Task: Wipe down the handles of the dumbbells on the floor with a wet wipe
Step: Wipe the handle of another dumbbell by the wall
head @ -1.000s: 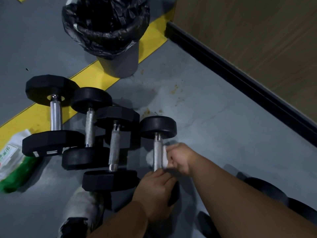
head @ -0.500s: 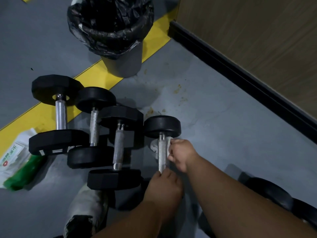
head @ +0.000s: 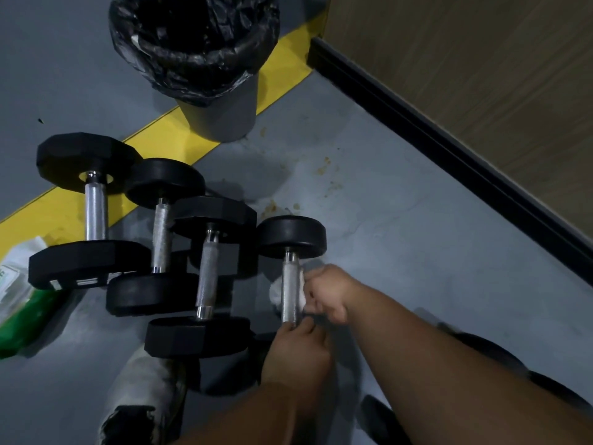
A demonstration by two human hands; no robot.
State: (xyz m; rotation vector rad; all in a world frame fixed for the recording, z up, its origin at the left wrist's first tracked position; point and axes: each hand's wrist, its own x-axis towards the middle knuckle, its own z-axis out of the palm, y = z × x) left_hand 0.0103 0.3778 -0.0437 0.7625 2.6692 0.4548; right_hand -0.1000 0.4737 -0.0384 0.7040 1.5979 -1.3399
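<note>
Right hand point(head: 327, 292) grips wipe point(head: 277, 292) around handle point(head: 290, 289) of the rightmost of 4 dumbbells on floor point(head: 401, 239), at 6 o'clock from bin point(head: 221, 114); left hand point(head: 298, 351) fingers curled over its near end.

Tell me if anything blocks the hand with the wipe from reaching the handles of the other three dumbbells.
Nothing visible does. The right hand holds the wet wipe against the rightmost handle. The other three handles lie bare to its left, open from above, with only the black weight ends between them.
</note>
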